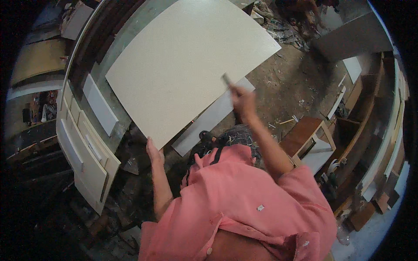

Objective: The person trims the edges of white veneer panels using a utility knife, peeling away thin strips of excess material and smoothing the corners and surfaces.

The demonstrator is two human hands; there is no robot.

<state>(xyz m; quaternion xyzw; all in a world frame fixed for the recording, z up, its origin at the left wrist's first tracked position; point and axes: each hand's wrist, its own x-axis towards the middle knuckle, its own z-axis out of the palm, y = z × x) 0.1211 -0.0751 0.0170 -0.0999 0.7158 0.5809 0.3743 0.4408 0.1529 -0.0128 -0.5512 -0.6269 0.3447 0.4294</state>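
A large cream board point(183, 74) lies flat in front of me, one corner pointing toward me. At that near corner my left hand point(154, 151) grips the board's edge, with some of its fingers hidden. My right hand point(244, 102) is closed round a small tool point(225, 79) with a dark, blunt end, held over the board's right-hand edge. Motion blurs the tool, and its exact kind does not show. Below that edge a narrow white panel point(204, 119) sticks out, partly covered by the board.
Cream panels point(93, 161) and a narrow white board point(100, 104) are at the left. On the right stand a brown wooden box point(305, 137) and a long shelved wooden carcass point(361, 100). Scraps litter the floor point(278, 82), with a grey panel point(355, 37) at the far right.
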